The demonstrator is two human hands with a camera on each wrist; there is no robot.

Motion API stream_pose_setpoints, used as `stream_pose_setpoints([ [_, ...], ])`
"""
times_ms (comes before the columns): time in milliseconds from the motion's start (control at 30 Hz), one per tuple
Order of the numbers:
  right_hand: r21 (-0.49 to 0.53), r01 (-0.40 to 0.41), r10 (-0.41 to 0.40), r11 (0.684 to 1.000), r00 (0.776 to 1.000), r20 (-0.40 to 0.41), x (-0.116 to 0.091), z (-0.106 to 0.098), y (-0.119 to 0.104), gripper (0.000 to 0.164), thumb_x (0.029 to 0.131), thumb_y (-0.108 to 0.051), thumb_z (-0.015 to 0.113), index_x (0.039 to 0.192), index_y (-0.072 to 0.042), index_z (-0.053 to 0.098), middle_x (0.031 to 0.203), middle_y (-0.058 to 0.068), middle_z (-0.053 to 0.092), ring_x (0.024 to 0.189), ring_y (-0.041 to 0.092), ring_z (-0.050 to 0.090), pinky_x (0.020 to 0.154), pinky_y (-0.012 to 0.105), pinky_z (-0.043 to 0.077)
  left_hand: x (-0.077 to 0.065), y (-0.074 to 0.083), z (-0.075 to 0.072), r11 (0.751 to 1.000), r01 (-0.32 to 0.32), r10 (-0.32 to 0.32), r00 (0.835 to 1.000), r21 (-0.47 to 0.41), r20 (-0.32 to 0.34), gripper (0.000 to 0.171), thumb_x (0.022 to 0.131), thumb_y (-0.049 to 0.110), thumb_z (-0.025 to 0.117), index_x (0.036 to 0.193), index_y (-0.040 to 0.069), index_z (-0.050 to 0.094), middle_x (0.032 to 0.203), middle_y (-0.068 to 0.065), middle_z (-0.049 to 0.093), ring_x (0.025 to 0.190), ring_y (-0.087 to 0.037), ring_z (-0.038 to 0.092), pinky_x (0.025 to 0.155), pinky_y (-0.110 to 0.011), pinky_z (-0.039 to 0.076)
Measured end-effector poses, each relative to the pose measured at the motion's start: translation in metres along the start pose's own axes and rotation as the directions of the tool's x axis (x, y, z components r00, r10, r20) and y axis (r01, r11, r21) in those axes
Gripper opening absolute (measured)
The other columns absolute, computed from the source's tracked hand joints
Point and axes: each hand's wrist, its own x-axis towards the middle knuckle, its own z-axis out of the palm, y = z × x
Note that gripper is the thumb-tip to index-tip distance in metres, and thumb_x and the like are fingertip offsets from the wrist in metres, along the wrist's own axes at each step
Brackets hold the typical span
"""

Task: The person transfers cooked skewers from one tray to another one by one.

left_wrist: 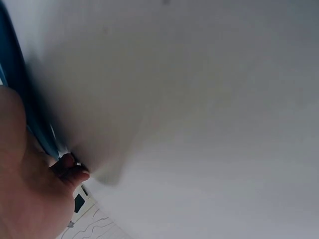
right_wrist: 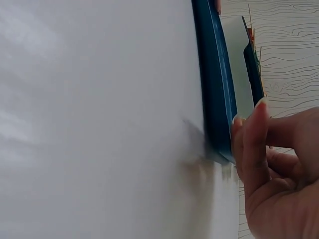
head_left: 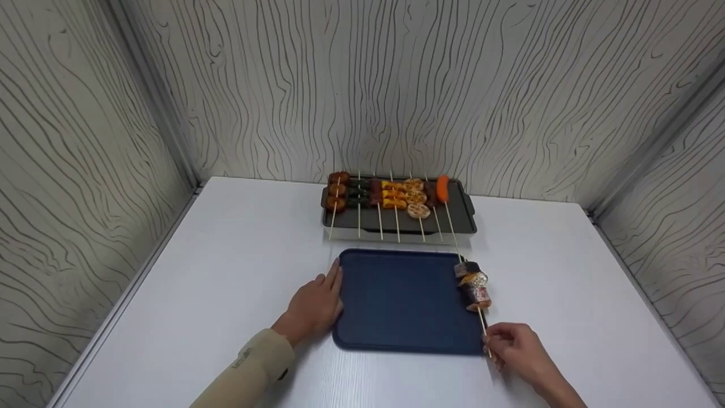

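A dark blue tray (head_left: 408, 303) lies on the white table. My left hand (head_left: 316, 303) rests against its left edge, fingers extended along the rim; in the left wrist view that hand (left_wrist: 37, 189) is beside the tray's blue side (left_wrist: 30, 94). Near the tray's front right corner, my right hand (head_left: 518, 348) pinches the bottom of a stick bearing fish-like chunks with dark and silvery sides, a skewer (head_left: 474, 292). The chunks are over the tray's right edge; whether they touch it I cannot tell. In the right wrist view the fingers of my right hand (right_wrist: 279, 164) hide the stick.
Behind the tray stands a dark grill plate (head_left: 461, 221) on a pale base. Several skewers lie across it, among them yellow pieces (head_left: 394, 194), lotus root slices (head_left: 418, 211) and an orange sausage (head_left: 442, 188). Wood-patterned panels (head_left: 340, 85) enclose the table.
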Motion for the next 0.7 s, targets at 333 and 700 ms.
stream_pose_setpoints([
  [333, -0.122, -0.031, 0.015, 0.992, 0.991, -0.133, -0.0012, 0.0068, -0.0059, 0.009, 0.091, -0.003, 0.068, 0.087, 0.003, 0.074, 0.064, 0.005, 0.066, 0.053, 0.017, 0.063, 0.050, 0.029, 0.052, 0.0017, -0.0026, 0.0044, 1.000, -0.001, 0.001, 1.000, 0.011, -0.004, 0.062, 0.104, 0.027, 0.040, 0.157, -0.005, 0.032, 0.166, -0.018, 0.027, 0.130, -0.032, 0.053, 0.097, -0.041, 0.052],
  [700, -0.171, -0.021, -0.003, 0.985, 0.990, -0.140, 0.0030, 0.0080, -0.0061, 0.008, 0.090, -0.005, 0.071, 0.084, 0.000, 0.074, 0.063, 0.004, 0.064, 0.052, 0.017, 0.062, 0.050, 0.027, 0.048, 0.0008, -0.0021, 0.0029, 1.000, -0.001, 0.001, 1.000, -0.003, 0.003, 0.063, 0.103, 0.026, 0.041, 0.157, -0.006, 0.032, 0.166, -0.019, 0.027, 0.132, -0.034, 0.052, 0.098, -0.041, 0.051],
])
